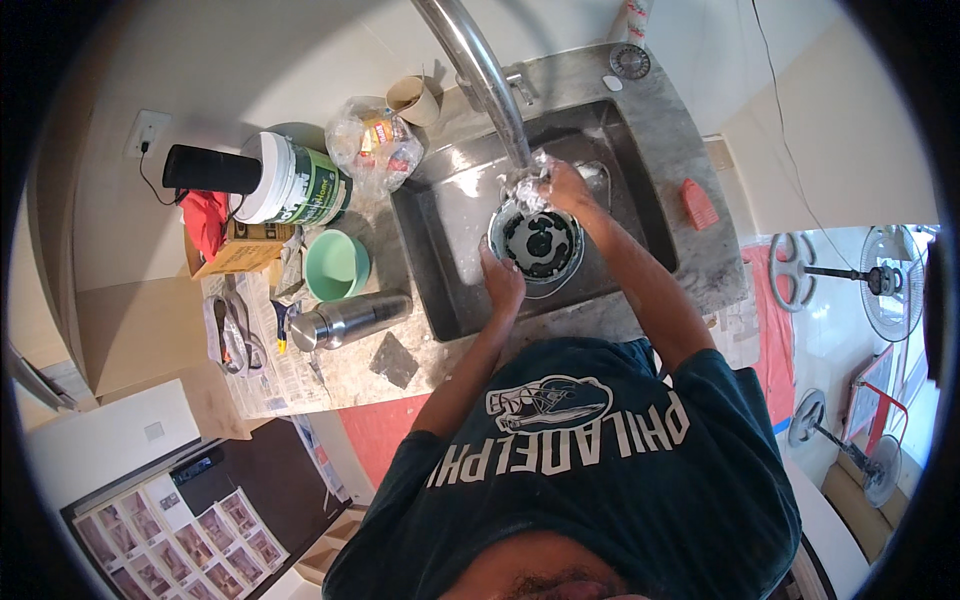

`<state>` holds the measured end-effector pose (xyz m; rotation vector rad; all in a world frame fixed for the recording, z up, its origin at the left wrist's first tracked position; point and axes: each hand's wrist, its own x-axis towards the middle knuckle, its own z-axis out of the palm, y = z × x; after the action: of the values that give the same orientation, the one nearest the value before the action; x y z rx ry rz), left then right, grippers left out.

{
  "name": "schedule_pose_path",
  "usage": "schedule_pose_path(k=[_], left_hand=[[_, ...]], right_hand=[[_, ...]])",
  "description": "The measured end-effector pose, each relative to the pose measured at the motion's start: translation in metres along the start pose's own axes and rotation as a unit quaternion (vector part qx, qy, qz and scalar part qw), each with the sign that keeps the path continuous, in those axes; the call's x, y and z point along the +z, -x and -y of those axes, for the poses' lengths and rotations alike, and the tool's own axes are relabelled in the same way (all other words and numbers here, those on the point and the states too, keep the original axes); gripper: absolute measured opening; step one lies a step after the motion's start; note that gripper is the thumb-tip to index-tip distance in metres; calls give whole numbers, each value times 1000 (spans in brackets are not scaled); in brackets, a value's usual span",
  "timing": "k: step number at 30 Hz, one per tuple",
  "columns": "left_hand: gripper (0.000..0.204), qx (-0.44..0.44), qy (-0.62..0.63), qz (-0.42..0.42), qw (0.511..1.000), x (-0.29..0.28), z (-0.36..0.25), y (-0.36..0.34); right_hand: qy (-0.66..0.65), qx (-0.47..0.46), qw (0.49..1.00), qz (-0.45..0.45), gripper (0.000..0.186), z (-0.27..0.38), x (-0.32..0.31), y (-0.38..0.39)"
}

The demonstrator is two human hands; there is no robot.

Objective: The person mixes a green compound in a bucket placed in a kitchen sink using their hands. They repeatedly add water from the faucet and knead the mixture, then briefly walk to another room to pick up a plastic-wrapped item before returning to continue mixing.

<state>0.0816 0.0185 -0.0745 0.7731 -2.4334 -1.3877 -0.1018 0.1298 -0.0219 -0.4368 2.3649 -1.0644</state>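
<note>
2 grips: left hand (505, 280) on bucket (578, 255), right hand (568, 190) on whitish wad (530, 190); white-lettered shirt (610, 500).

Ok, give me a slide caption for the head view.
At a metal sink, left hand on a bucket, right hand holding a white wad under the faucet.

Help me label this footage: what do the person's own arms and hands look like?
The left hand and right hand are gloveless, with no watch visible; both forearms are bare below the short sleeves of a dark teal, white-printed T-shirt.
</note>
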Motion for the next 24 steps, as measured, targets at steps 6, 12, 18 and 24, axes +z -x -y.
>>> schedule_pose_path(k=[6, 12, 18, 24], left_hand=[[62, -13, -9, -3, 1000, 1, 4, -2], [54, -56, -12, 18, 998, 8, 26, -6], [56, -27, 61, 2, 998, 16, 62, -8], [69, -24, 29, 71, 997, -5, 34, -5]], right_hand=[[112, -111, 987, 28, 57, -7, 30, -24], [161, -196, 955, 151, 57, -7, 46, -19], [72, -159, 983, 65, 51, -6, 33, -16], [121, -192, 966, 128, 50, -5, 36, -18]])
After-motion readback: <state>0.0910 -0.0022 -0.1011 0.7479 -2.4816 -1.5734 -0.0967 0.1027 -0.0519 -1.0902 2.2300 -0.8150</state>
